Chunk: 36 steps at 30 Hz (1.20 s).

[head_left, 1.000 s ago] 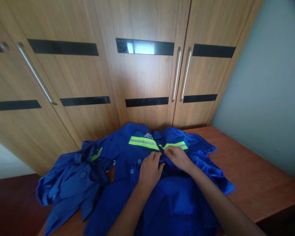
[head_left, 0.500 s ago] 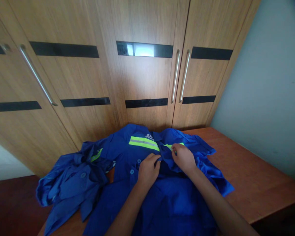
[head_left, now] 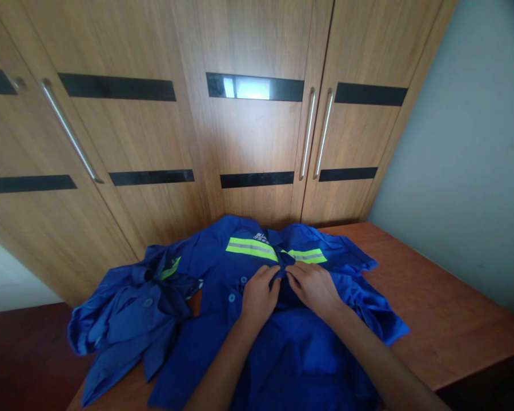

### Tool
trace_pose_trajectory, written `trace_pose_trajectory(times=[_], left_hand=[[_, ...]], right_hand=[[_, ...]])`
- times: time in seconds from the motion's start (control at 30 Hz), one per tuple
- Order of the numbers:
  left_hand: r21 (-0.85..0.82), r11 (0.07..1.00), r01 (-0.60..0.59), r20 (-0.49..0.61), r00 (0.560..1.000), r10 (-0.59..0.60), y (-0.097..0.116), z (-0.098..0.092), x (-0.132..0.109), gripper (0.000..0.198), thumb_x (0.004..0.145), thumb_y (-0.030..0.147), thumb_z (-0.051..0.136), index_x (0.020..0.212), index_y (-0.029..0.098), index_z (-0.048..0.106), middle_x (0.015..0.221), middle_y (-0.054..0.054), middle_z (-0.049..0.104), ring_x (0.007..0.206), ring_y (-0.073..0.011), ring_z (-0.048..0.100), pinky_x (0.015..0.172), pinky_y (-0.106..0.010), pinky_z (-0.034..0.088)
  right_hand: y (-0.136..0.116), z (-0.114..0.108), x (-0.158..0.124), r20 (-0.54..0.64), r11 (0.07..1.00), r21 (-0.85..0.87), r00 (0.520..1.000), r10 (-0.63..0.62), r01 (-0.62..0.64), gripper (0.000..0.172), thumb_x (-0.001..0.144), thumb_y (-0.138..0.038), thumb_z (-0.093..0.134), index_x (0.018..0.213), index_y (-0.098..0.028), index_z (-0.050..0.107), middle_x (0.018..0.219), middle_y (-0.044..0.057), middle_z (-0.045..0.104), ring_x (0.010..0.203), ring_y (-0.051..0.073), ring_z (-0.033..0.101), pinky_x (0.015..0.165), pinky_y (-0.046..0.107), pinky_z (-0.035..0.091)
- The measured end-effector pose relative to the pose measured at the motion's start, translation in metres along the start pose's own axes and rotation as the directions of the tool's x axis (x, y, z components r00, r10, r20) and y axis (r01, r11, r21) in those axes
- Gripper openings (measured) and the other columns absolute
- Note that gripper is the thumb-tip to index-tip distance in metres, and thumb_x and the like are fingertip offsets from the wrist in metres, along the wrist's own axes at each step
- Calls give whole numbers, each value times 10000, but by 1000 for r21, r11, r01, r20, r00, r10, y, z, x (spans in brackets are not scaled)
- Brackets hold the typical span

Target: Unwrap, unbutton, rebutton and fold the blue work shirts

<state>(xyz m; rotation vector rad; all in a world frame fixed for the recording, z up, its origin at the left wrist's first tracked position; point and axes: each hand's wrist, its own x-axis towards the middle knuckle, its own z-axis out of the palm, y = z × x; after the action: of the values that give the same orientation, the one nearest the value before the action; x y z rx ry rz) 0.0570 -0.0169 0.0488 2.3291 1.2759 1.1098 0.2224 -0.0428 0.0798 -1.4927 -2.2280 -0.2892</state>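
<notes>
A blue work jacket (head_left: 214, 274) with yellow-green and grey reflective strips lies spread on a reddish-brown wooden surface, its collar at the far side. My left hand (head_left: 260, 291) pinches the front edge of the jacket near its middle, below the chest strips. Close beside it, my right hand (head_left: 310, 282) is closed on the fabric of the other front edge, fingertips almost meeting those of the left. Any button between the fingers is hidden. Two round buttons show on the cloth left of my left hand.
A bunched blue garment (head_left: 131, 319) with a button lies at the left. Behind the surface stands a wooden wardrobe (head_left: 257, 137) with long metal handles. The wooden tabletop (head_left: 437, 308) extends right to a pale wall (head_left: 466, 171).
My right hand has moved left, off the right chest strip and close to my left hand. My left hand keeps its hold in nearly the same place.
</notes>
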Motion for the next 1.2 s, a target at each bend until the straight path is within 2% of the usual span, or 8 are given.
trace_pose_trajectory(times=[0.13, 0.23, 0.43, 0.6, 0.8, 0.9, 1.07, 1.2], left_hand=[[17, 1000, -8, -14, 1000, 8, -1, 1, 0, 280, 873, 177, 495, 1117, 212, 629, 953, -49, 648, 900, -183, 624, 821, -288, 497], [20, 1000, 0, -11, 1000, 0, -1, 1, 0, 281, 871, 169, 494, 1112, 213, 633, 944, -43, 648, 900, -180, 621, 824, -287, 495], [27, 1000, 6, 13, 1000, -7, 0, 0, -1, 295, 874, 157, 484, 1122, 215, 633, 940, -39, 644, 895, -172, 619, 819, -271, 489], [58, 998, -11, 50, 999, 8, -1, -1, -1, 330, 889, 132, 441, 1141, 242, 624, 922, -28, 629, 864, -155, 614, 785, -247, 476], [133, 991, -7, 107, 994, -7, 3, -3, -1, 297, 897, 134, 424, 1048, 250, 651, 854, -14, 600, 807, -142, 602, 726, -222, 452], [129, 992, -14, 123, 992, -2, 2, -2, -2, 313, 884, 120, 432, 1056, 259, 653, 854, -14, 600, 807, -144, 603, 727, -226, 455], [89, 996, -24, 90, 996, 16, 0, 0, -3, 360, 879, 117, 431, 1116, 278, 649, 877, -19, 616, 824, -157, 611, 746, -250, 469], [-17, 1000, 0, 47, 999, 1, 2, -2, -2, 375, 868, 114, 450, 1131, 284, 656, 887, -19, 640, 830, -154, 618, 762, -253, 474]], right_hand=[[0, 3, 1, -38, 999, -30, 999, -38, 37, 218, 947, -218, 431, 903, -203, 643, 807, 39, 632, 796, 189, 583, 745, 295, 390], [1, 6, -1, -29, 1000, 13, 1000, -11, 11, 174, 933, -260, 476, 997, -205, 628, 887, 48, 644, 855, 202, 589, 775, 297, 406], [0, 2, -4, 75, 1000, 6, 997, 3, -4, 193, 927, -204, 446, 993, -239, 623, 888, 20, 639, 751, 153, 604, 652, 245, 394], [-1, -3, 0, 119, 997, -69, 993, -29, 37, 203, 945, -224, 425, 935, -233, 628, 809, 11, 644, 694, 146, 601, 622, 244, 369], [-6, -1, 3, 127, 989, -146, 992, -11, 30, 244, 944, -191, 419, 1109, -213, 597, 875, 39, 683, 682, 159, 626, 612, 251, 384], [-6, -1, 4, 141, 990, -137, 990, -12, 31, 231, 939, -190, 427, 1045, -221, 630, 838, 33, 686, 678, 161, 631, 609, 247, 396], [0, 5, 4, 83, 999, -36, 996, 35, -32, 243, 940, -238, 440, 1063, -244, 650, 904, 38, 712, 770, 167, 664, 672, 240, 447], [11, 13, 3, -49, 977, 128, 983, 176, -168, 253, 915, -241, 459, 1061, -233, 665, 1005, 50, 724, 887, 189, 678, 771, 267, 488]])
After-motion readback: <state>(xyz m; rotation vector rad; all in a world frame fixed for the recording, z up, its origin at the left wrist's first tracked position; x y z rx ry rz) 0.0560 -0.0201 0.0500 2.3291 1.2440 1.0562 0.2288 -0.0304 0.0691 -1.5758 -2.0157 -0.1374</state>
